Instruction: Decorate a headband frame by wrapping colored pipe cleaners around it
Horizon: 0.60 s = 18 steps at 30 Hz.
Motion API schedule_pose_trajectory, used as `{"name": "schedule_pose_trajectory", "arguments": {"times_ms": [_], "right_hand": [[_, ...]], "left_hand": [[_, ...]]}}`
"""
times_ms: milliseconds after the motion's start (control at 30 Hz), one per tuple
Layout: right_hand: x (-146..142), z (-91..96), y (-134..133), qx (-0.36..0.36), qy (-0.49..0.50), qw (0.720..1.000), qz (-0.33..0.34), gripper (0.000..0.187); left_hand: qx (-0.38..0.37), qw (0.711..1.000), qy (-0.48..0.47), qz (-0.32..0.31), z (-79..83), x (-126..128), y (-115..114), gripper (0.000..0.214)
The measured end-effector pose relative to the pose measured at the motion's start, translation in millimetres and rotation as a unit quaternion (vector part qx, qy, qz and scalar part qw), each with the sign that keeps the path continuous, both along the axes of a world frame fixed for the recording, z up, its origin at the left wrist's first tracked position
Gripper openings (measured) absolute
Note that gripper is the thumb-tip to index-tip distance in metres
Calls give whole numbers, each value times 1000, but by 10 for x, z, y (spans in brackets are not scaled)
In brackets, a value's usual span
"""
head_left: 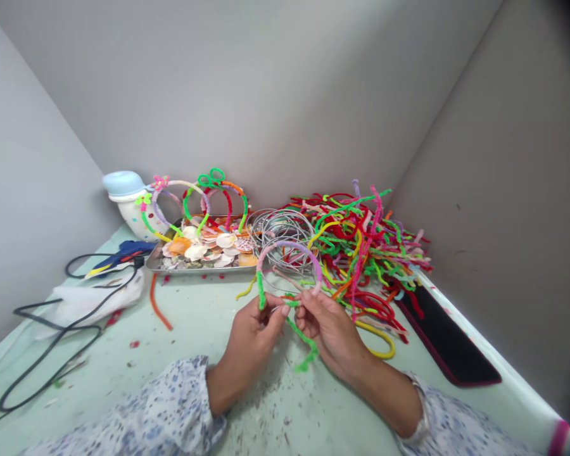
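Note:
My left hand (254, 332) is closed on the left end of an upright headband (289, 248) wrapped in lilac and pink pipe cleaner, with green wrapping at that end. My right hand (327, 329) pinches a green pipe cleaner (304, 345) close to the band's lower part; its loose tail hangs down between my hands to the table. The band's right end rests against my right fingers. Both hands sit low over the pale green table (194, 354), just in front of the bare metal headbands.
A heap of coloured pipe cleaners (361, 247) fills the back right corner. Bare metal headbands (280, 231) lie beside a steel tray of shells (209, 250). Finished headbands (194, 199) lean by a white pot (128, 202). A glue gun (121, 253) with black cable lies left, a dark phone (444, 339) right.

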State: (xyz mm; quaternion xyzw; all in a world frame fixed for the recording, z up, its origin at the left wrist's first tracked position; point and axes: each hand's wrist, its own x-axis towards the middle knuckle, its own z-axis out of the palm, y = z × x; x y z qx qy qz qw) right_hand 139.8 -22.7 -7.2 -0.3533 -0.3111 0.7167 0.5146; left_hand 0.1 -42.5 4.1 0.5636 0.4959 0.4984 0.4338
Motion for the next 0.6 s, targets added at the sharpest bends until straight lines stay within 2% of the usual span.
{"name": "schedule_pose_trajectory", "arguments": {"times_ms": [300,600], "right_hand": [[4,7,-16,-14,11,1000,15,32],[12,-9,-18,-11,24,999,17,31]], "left_hand": [[89,991,100,8,29,-20,-31,15],[130,978,162,6,55,-23,-36,10]]}}
